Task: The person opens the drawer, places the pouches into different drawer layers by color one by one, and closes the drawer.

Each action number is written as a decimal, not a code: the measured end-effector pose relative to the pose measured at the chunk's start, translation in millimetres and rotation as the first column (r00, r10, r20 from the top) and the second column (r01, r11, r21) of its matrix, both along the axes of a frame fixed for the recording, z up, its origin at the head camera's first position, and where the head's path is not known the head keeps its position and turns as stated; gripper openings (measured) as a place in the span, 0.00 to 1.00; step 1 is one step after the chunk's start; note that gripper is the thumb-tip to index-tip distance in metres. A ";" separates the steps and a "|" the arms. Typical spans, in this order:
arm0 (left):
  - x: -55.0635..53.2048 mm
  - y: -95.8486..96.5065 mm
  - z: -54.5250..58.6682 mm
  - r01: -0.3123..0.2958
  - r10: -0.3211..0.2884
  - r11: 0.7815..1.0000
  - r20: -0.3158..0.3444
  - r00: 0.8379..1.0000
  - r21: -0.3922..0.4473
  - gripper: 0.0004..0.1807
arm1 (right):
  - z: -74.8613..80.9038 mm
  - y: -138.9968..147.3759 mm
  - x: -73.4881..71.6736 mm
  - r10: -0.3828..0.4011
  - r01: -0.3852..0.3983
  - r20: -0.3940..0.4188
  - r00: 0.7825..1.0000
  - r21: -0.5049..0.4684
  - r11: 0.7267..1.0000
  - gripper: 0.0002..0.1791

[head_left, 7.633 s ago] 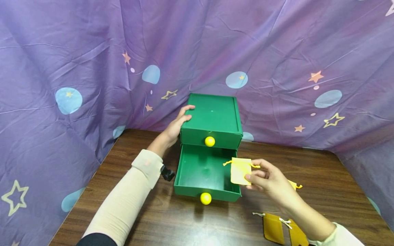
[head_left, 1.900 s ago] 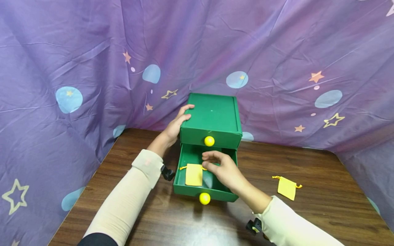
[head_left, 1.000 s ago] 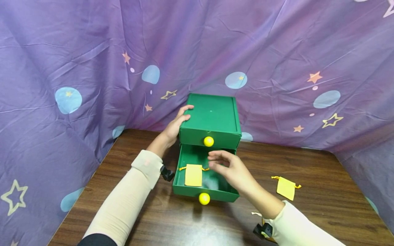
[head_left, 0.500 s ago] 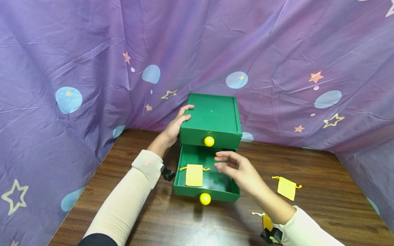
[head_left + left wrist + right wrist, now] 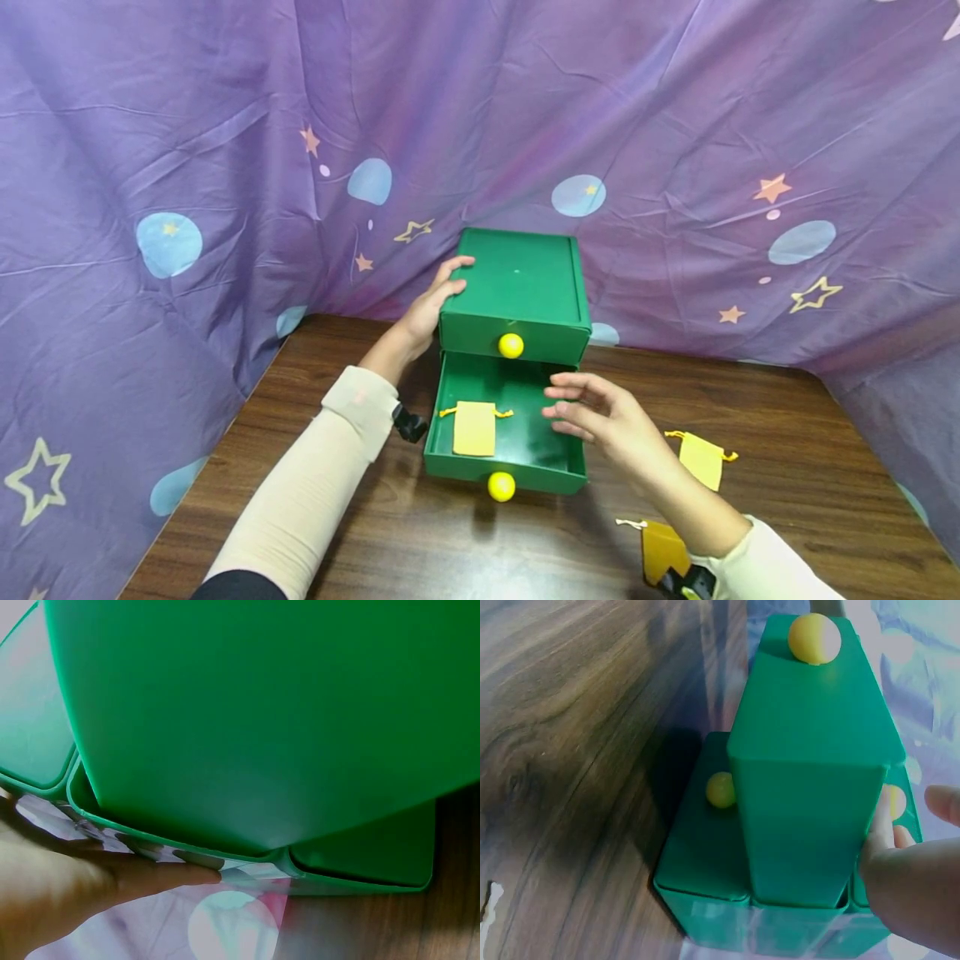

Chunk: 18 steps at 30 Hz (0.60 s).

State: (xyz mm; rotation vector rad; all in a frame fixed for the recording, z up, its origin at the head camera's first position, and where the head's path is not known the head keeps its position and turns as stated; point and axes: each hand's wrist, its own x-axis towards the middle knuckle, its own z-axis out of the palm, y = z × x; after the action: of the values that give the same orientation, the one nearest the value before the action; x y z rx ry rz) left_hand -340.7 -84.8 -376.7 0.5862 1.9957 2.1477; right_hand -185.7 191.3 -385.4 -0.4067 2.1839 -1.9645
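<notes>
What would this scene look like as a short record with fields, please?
Cabinet: green, standing on a wooden table
Top drawer: shut
Middle drawer: pulled out, a yellow pouch lying in its left part
Bottom drawer: shut
Left hand: rests against the cabinet's left side, fingertips on its top
Right hand: at the middle drawer's right side, holding nothing
On the table: a second yellow pouch; an ochre pouch, partly hidden
Backdrop: purple, star-patterned cloth

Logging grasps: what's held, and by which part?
Left hand holds the cabinet by its top left edge; right hand holds nothing.
</notes>
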 end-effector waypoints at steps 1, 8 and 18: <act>0.1 -0.3 0.1 0.001 -0.001 1.000 0.001 1.000 -0.001 0.29 | -0.6 2.0 -0.3 -0.002 0.002 0.003 1.000 -0.008 1.000 0.24; 0.3 -0.2 0.9 0.000 0.000 1.000 0.009 1.000 -0.002 0.29 | -4.2 14.6 0.0 -0.014 0.016 0.026 1.000 -0.077 0.997 0.21; 0.5 0.0 0.6 -0.001 0.001 1.000 0.012 1.000 0.002 0.29 | -13.9 30.0 -1.3 0.032 -0.021 0.047 0.998 -0.217 0.976 0.14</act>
State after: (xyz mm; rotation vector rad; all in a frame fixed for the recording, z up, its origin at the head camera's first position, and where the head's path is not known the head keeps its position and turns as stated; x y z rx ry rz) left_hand -340.2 -84.9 -376.1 0.5708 1.9883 2.1487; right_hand -186.9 221.4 -399.4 -0.4089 1.9306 -2.1816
